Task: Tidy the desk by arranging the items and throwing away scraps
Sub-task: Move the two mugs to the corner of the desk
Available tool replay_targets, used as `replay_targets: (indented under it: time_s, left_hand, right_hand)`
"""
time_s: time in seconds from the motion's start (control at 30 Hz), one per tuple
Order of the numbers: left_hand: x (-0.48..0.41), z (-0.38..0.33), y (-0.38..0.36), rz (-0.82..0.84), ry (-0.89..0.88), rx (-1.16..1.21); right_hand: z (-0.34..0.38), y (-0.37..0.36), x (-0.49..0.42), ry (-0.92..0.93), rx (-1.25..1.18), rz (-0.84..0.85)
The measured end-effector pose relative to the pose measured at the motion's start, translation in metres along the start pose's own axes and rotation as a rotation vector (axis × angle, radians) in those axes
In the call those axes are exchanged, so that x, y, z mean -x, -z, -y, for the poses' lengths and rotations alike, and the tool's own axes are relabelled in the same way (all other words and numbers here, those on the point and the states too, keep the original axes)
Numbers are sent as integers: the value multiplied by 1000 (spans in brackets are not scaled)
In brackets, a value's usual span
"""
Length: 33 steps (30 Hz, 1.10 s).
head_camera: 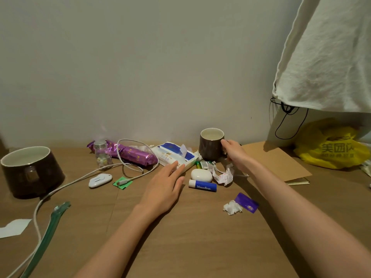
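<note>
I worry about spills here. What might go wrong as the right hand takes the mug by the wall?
1. The right hand grips the mug at its handle; whether it holds liquid cannot be told, so a tilt might spill onto the batteries and crumpled paper just in front.
2. The left hand touches the tissue pack with straight fingers; pushing it might snag the white cable looping beside it and topple the small glass bottle.

Mug [210,145] behind lip balm [202,185]
</note>
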<state>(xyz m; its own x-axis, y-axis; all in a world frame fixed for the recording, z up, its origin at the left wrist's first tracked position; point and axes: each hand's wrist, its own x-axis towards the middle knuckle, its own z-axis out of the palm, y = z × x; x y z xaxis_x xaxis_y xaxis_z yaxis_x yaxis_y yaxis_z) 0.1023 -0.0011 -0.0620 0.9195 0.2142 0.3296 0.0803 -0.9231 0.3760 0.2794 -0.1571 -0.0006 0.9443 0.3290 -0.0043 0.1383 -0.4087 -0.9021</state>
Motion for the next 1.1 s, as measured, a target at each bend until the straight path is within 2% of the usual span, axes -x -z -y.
replay_targets:
  time_s: [0.23, 0.4, 0.5, 0.63, 0.73, 0.83, 1.0, 1.1]
  left_hand:
    - [16, -13, 40, -256, -50, 89]
    - [45, -7, 96, -517, -19, 94]
    - [68, 14, 130, -631, 36, 69]
    - [95, 54, 162, -741, 216, 85]
    - [112, 85, 175, -730, 438, 187]
    - [126, 109, 183, -600, 645, 390]
    - [129, 115, 186, -393, 759, 663]
    - [123, 125, 185, -369, 876, 856]
  right_hand:
    - [31, 7, 37, 215, -16, -76]
    - [59, -1, 71, 341, -79, -35]
    - [74, -16, 90, 386, -122, 16]
    - [91, -44, 111, 441, -179, 99]
    - [100, -66, 126, 515, -178, 164]
    - [107, -86, 139, 592, -168, 231]
    - [113, -116, 156, 678, -133, 306]
    - [111, -131, 159, 686, -80, 333]
